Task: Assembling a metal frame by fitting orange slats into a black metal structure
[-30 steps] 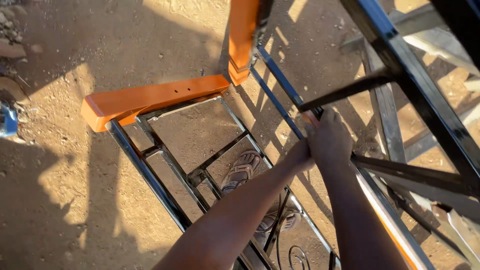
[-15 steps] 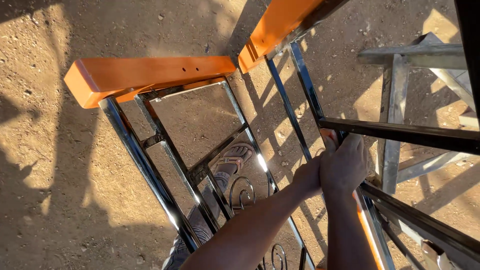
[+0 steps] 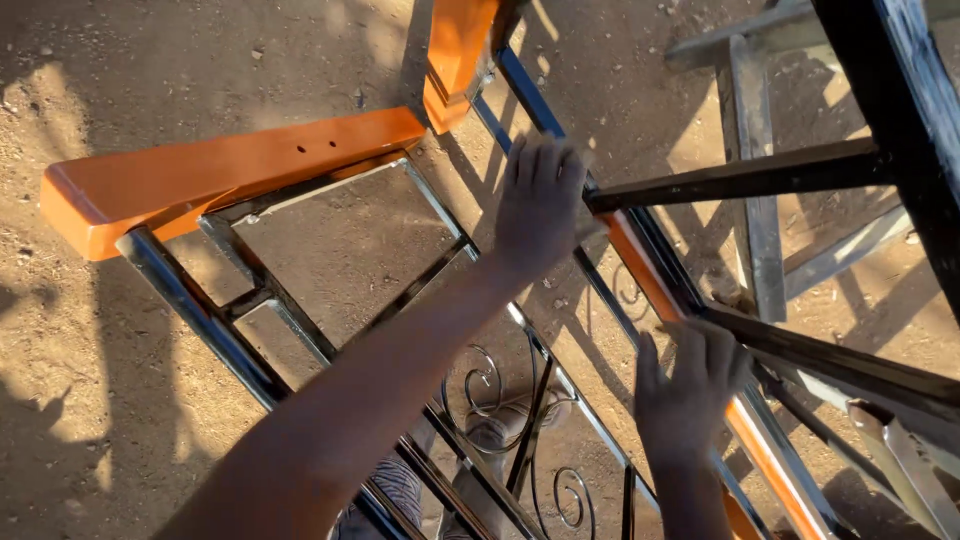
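A black metal frame point(image 3: 250, 370) with scrollwork point(image 3: 490, 390) stands on the dirt, capped by orange painted wooden pieces point(image 3: 220, 165). My left hand point(image 3: 540, 200) lies on the frame's upper rail point(image 3: 520, 80), fingers stretched out over it, just below the second orange piece point(image 3: 455, 55). My right hand point(image 3: 690, 390) is lower on the same rail, wrapped around its orange edge strip point(image 3: 640, 270) where a black crossbar point(image 3: 850, 365) meets it.
Another black crossbar point(image 3: 740, 175) runs right from the rail to a thick black post point(image 3: 900, 100). Grey wooden slats point(image 3: 755, 200) lie on the sandy ground point(image 3: 120, 60) beyond. A shoe point(image 3: 495, 430) shows through the scrollwork.
Both hands were together at one crossbar joint. Now they are apart: my left hand has slid up the rail and my right hand has moved down it. The view has shifted.
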